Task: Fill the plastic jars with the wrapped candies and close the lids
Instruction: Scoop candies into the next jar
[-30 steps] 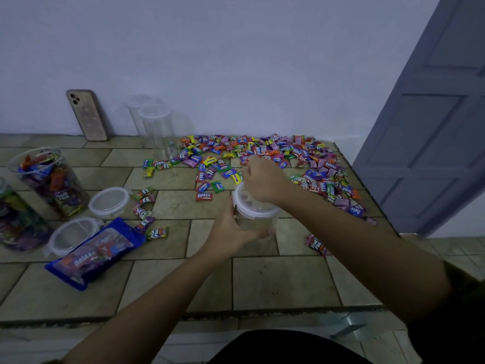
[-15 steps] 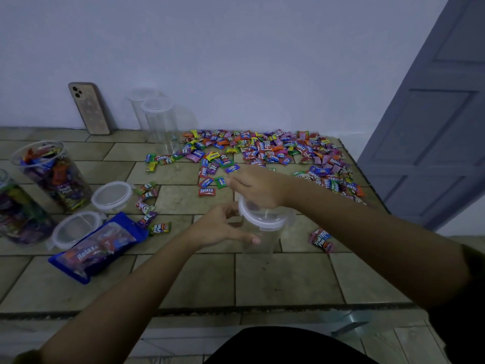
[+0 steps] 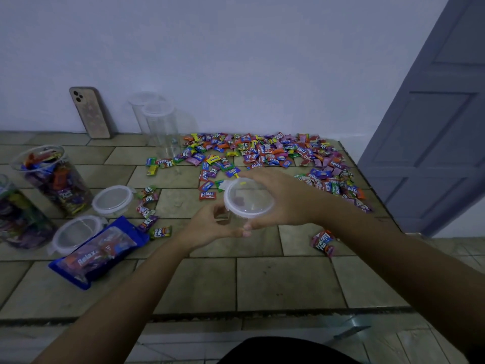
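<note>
Hands meet over the middle of the tiled table (image 3: 262, 282): the right hand (image 3: 286, 198) is curled round a clear lid (image 3: 248, 198), fingers on its far edge and thumb below, and the lid now tilts toward the camera so its face shows, where half a second ago it sat flat on the jar mouth under that hand. The left hand (image 3: 207, 227) is half closed round the clear jar (image 3: 236, 219) just beneath the lid; the jar is mostly hidden, and whether the lid is off the rim or only tipped I cannot tell. A second ago the left hand gripped the jar more fully from the side. Candies (image 3: 265, 151) lie spread across the far right of the table as before, with a few strays near the left lids. At the left stand two filled jars (image 3: 52, 179), open-topped, and beside them two loose lids (image 3: 112, 199) and a blue candy bag (image 3: 97, 254), unmoved. Two empty jars (image 3: 160, 127) and a phone (image 3: 89, 112) are at the wall.
</note>
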